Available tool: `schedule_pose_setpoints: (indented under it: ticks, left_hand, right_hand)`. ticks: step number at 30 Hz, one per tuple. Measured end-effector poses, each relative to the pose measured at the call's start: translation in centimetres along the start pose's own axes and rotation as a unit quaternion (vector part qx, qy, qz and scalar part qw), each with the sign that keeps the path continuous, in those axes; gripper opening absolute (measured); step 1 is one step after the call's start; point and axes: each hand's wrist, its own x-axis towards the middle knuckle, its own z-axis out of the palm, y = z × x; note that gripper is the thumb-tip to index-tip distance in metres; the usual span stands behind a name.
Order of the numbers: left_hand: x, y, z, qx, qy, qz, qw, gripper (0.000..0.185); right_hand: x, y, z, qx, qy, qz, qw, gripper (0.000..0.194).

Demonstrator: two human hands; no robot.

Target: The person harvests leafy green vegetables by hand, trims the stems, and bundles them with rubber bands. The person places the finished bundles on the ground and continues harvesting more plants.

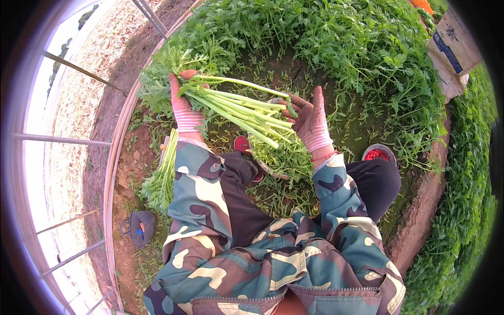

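My left hand (186, 104), in a soiled, striped knit glove, grips a bunch of leafy green stalks (244, 108) near its leaves. The leaves spread to the upper left and the pale cut ends point right. My right hand (309, 116), gloved alike, is at the stalk ends with its thumb raised and palm turned up; one stalk tip with a small leaf lies against its fingers. Below the bunch, between my legs, a heap of cut greens (289, 157) lies in a round container that is mostly covered. Another bundle of stalks (167, 169) rests beside my left forearm.
Dense leafy plants (354, 35) grow ahead, with more past a soil ridge (423, 212) at right. A dark basket (141, 228) with small items stands at lower left, near the greenhouse frame (114, 157). A printed sack (454, 47) is at upper right. Trimmings litter the ground.
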Motion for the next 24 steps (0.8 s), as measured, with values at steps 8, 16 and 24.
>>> schedule_pose_setpoints:
  ticks: [8,16,24]
  left_hand:
    - [0.9,0.3,-1.6,0.01,0.013,0.018,1.0,0.044]
    - [0.6,-0.6,-0.5,0.075,0.083,0.002,0.994,0.045]
    - [0.7,-0.4,-0.4,0.093,0.081,-0.073,0.99,0.041]
  right_hand:
    - [0.3,-0.2,-2.2,0.0,-0.116,-0.095,0.989,0.026]
    - [-1.9,2.0,-1.0,-0.04,-0.177,-0.015,0.983,0.076]
    - [-3.2,0.6,3.4,-0.095,-0.232,-0.041,0.967,0.094]
